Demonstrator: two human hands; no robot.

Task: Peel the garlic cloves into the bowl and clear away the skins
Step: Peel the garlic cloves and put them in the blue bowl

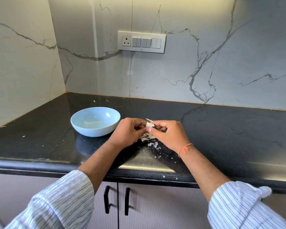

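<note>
A light blue bowl (82,125) stands on the black counter, left of my hands; I see nothing in it. My left hand (128,132) and my right hand (169,133) meet above the counter, and both pinch one whitish garlic clove (149,124) with papery skin on it. Below the hands lies a small heap of garlic skins (147,138). More skin flakes (153,144) are scattered toward the front edge. A thin pale object (148,120) shows just behind the clove; what it is I cannot tell.
The black stone counter (221,129) runs into a corner at the left, with marble walls behind. Stray skin bits (94,101) lie near the back wall. A switch panel (141,41) is on the wall. Cabinet doors with black handles (106,199) are below the counter edge.
</note>
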